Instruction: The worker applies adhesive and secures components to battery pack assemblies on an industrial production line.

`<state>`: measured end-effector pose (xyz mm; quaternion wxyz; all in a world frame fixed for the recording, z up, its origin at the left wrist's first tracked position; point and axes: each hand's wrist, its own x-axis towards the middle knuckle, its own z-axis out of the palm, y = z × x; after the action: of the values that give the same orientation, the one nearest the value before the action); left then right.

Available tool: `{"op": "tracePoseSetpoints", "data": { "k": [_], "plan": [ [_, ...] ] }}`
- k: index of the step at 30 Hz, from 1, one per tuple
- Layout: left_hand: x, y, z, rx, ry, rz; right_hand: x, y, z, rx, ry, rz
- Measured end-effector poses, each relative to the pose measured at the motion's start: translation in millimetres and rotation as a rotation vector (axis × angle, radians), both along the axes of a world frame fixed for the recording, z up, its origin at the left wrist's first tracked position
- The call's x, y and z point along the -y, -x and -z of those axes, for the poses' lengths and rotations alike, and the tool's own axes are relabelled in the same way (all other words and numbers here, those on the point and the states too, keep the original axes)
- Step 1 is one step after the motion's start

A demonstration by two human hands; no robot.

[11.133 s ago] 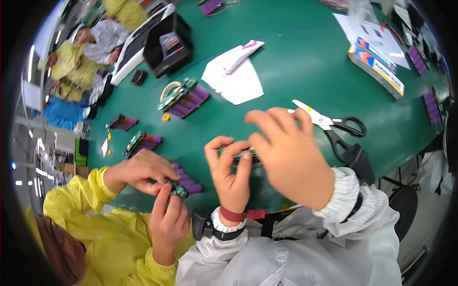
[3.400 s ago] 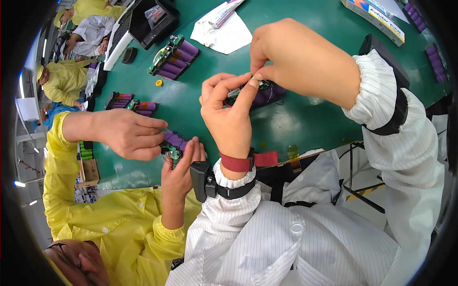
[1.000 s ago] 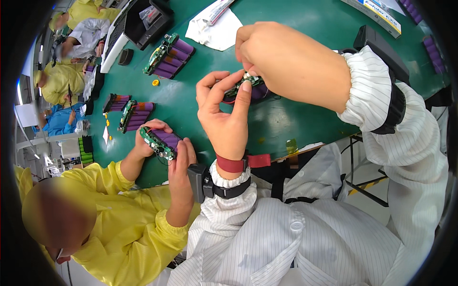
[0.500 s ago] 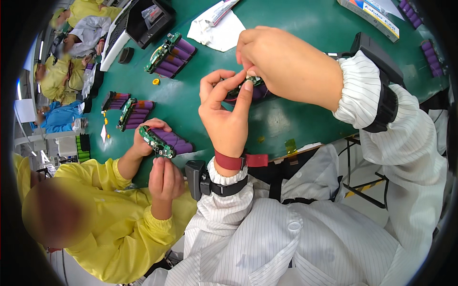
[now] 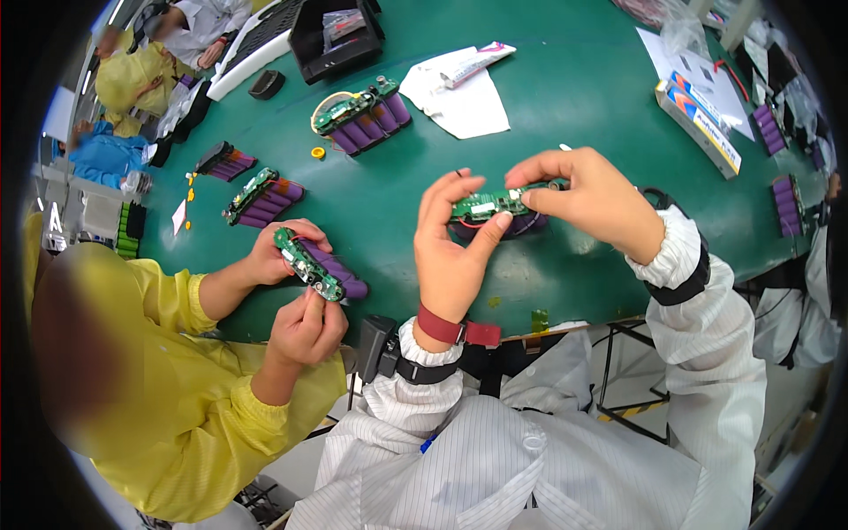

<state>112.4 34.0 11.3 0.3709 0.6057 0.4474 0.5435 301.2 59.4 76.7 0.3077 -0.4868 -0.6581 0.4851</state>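
Observation:
Both of my hands are on one battery pack (image 5: 484, 208), purple cells under a green circuit board, at the near part of the table. My left hand (image 5: 450, 238) grips its left end, thumb on the board's near edge and fingers behind. At the right end, my right hand (image 5: 594, 194) pinches the board's corner between thumb and forefinger. A short red wire shows below the board by my left thumb. The cells are mostly hidden under the board and my fingers.
To my left, a person in yellow holds a similar pack (image 5: 309, 263). More packs stand on the green table (image 5: 583, 97), one (image 5: 362, 119) beyond my left hand. A tube (image 5: 477, 64) lies on white paper (image 5: 459, 102); a black bin (image 5: 336, 40) and a long box (image 5: 698, 128) lie farther back.
My right hand has drawn back to the right and lowered, uncovering the circuit board. My view has shifted, so the table's things appear displaced. The neighbour still holds the other pack.

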Motion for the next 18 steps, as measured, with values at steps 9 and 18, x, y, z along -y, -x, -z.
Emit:
{"op": "tracePoseSetpoints", "data": {
  "k": [9, 18],
  "plan": [
    [1.3, -2.3, -5.6, 0.006, -0.012, 0.013, -8.4, -2.8, -10.5, -0.094, 0.229, -0.009],
    [-1.8, -3.2, -6.0, -0.019, -0.030, 0.019, -12.7, -3.3, -18.3, -0.058, 0.282, -0.041]
  ]
}}
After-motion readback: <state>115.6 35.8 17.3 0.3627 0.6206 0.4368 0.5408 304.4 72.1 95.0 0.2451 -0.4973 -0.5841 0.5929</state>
